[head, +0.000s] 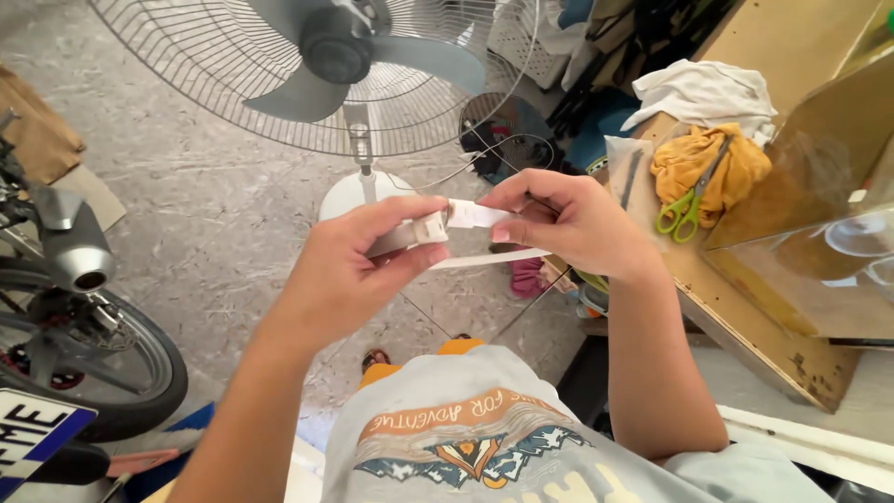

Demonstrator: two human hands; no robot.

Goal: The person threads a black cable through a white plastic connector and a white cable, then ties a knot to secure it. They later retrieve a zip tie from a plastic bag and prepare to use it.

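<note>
My left hand (358,270) grips a small white plastic piece (421,229) between thumb and fingers at chest height. My right hand (568,222) pinches a white strip (477,214) that joins that piece; a second thin white strip (489,258) sticks out below the fingers. The two hands are close together, almost touching at the fingertips. Both are held above the floor, in front of a standing fan (349,70).
A wooden bench (745,317) at right holds green-handled scissors (687,210), a yellow cloth (712,163), a white cloth (703,91) and a clear plastic box (824,242). A motorbike's rear wheel (93,373) and exhaust (74,251) stand at left on the concrete floor.
</note>
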